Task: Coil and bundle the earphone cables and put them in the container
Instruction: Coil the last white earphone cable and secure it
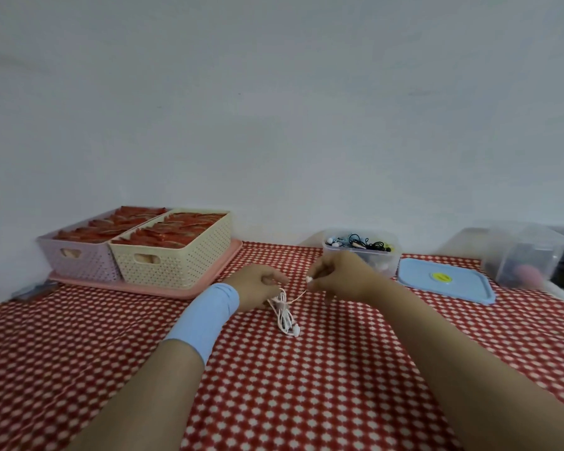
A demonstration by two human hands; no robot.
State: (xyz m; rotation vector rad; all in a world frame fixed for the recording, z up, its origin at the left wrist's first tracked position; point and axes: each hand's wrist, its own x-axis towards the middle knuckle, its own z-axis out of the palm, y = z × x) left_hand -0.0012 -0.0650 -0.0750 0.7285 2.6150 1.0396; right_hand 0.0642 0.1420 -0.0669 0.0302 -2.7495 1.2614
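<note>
Coiling is in hand; the left grip [258, 288] holds the looped white earphone cable [285, 315] over the checked cloth [306, 385]; the right grip [336, 276] pinches its free end; next, I judge, wrap that end round, then reach to the far container [389, 262].

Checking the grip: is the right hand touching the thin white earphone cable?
Touching. Head view shows the right hand pinching an end of the thin white earphone cable.

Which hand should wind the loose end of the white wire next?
Probably the right hand: it pinches the free end of the white earphone cable, while the left hand grips the coiled loops.
</note>
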